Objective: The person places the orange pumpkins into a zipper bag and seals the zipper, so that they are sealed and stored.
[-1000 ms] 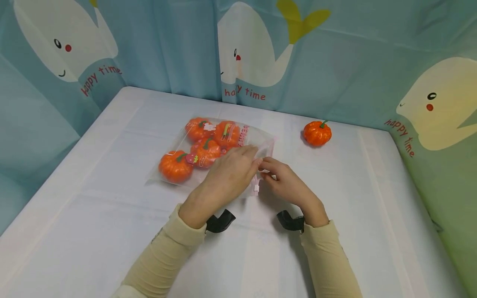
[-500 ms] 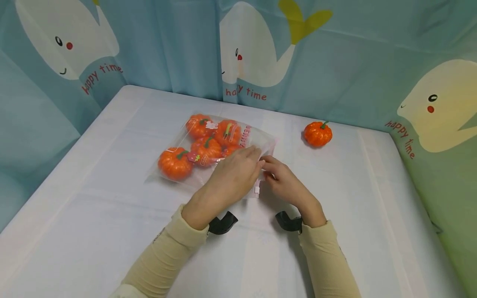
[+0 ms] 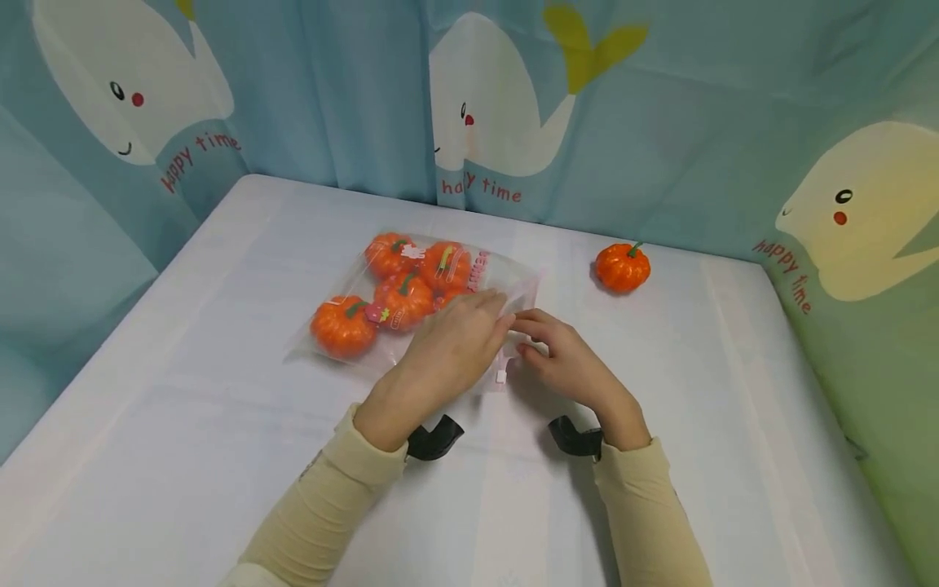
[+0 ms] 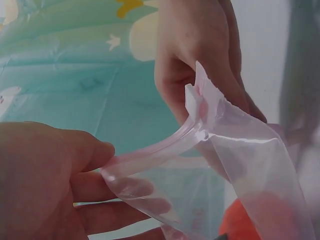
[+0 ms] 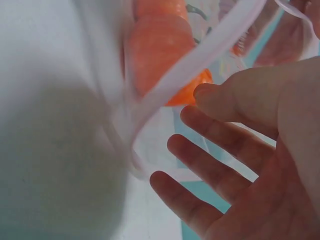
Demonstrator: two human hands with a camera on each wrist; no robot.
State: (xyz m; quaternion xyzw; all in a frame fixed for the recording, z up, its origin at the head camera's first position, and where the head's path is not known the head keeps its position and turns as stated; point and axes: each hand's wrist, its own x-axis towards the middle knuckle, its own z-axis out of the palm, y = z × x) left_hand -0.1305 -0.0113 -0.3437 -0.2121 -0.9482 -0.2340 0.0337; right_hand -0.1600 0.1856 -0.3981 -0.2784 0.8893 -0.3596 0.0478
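Pinching the rim point(image 4: 155, 151) of a slider bag point(image 3: 508, 269) of orange pumpkins point(image 3: 403, 302) on the surface point(image 3: 220, 424), the left hand point(image 3: 451, 338) faces the right hand point(image 3: 568, 359), its fingers loosely extended; a lone pumpkin point(image 3: 623, 268) sits outside.

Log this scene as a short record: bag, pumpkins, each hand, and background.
Bag: clear zip bag, mouth open, white slider at its near corner
Bagged pumpkins: at least five, one mostly hidden
Loose pumpkin: on the white table, right of the bag
Left hand: pinches the bag's rim
Right hand: beside the mouth, fingers extended; contact unclear
Background: blue-green curtain printed with whales
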